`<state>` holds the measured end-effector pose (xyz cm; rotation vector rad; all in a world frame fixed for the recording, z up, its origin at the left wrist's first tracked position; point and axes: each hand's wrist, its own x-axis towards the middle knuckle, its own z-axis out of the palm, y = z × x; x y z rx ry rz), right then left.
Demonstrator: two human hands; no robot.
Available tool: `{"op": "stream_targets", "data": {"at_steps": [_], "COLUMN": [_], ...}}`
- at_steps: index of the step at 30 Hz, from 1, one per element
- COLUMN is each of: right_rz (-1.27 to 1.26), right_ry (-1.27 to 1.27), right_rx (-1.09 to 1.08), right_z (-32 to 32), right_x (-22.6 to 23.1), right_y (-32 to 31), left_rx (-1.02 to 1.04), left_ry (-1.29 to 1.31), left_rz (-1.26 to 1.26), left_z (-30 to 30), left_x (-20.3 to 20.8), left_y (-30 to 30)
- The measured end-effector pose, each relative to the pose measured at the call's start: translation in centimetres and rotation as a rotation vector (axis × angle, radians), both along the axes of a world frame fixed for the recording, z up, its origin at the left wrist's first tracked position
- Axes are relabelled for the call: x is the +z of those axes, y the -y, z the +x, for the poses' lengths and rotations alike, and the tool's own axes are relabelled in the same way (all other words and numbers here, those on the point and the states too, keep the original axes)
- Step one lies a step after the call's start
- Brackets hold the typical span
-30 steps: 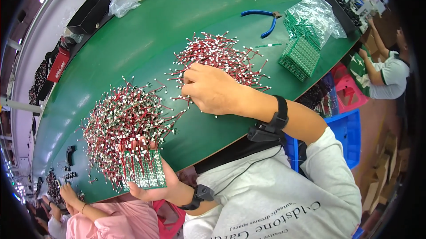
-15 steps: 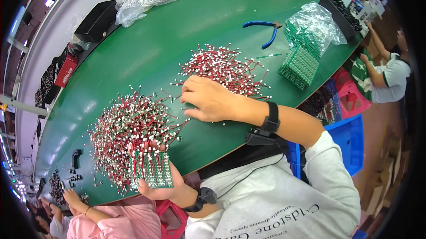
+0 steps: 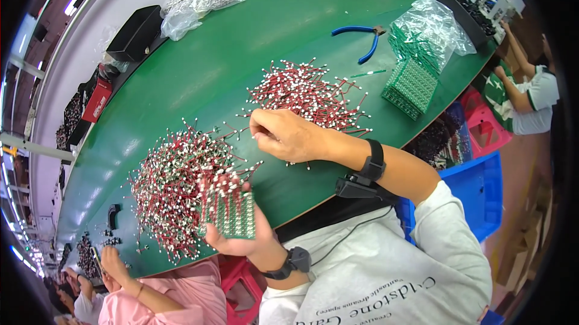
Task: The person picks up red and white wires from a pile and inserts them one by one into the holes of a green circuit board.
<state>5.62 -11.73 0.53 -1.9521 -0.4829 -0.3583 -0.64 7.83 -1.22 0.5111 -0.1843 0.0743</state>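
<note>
My left hand (image 3: 260, 239) grips a green circuit board panel (image 3: 236, 217), its thumb along the lower edge. Red wires with white connectors stick up from the panel's left side. Beside and behind it lies a large heap of boards with red wires attached (image 3: 172, 189). My right hand (image 3: 289, 135) is at the near left edge of a second pile, of short red wires with white end connectors (image 3: 301, 93). Its fingers are curled in with the thumb against them. Whatever is between those fingertips is hidden or too small to make out.
Blue-handled cutters (image 3: 356, 35), a stack of green panels (image 3: 411, 88) and a clear plastic bag (image 3: 431, 26) lie at the far right. A black bin (image 3: 134, 34) stands back left. Co-workers sit at both sides; a blue crate (image 3: 473, 195) is below the table edge.
My left hand has moved right and slightly away from me with the panel. My right hand's fingers, spread before, have drawn together near the same spot.
</note>
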Motion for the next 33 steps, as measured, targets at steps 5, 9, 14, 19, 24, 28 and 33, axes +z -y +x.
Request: {"op": "stream_targets", "data": {"at_steps": [5, 9, 14, 19, 24, 28, 33], "right_rz": [0.058, 0.199, 0.035, 0.016, -0.031, -0.011, -0.047], "right_ry": [-0.214, -0.192, 0.428, 0.09, -0.044, -0.058, -0.064], "right_rx": [0.102, 0.096, -0.137, 0.06, 0.089, 0.062, 0.071], "right_z": [-1.6, -2.8, -2.3, -6.1, -5.8, -6.1, -6.1], "right_x": [0.6, 1.0, 1.5, 2.9, 1.4, 1.5, 1.6], "right_y": [1.4, 1.9, 2.9, 1.7, 1.1, 0.8, 0.7], "left_rx": [-0.038, 0.021, 0.022, -0.005, -0.041, -0.031, 0.004], "left_ry": [-0.015, -0.059, -0.052, -0.015, 0.003, 0.013, -0.007], "left_rz": [-0.033, -0.022, -0.053, 0.002, 0.013, 0.057, 0.115], "left_z": [0.3, 0.7, 1.4, 1.2, 0.6, 0.5, 0.1], "left_x": [0.1, 0.6, 0.4, 0.9, 1.4, 1.1, 1.6], "left_y": [2.3, 4.3, 5.1, 5.3, 5.8, 5.7, 5.9]}}
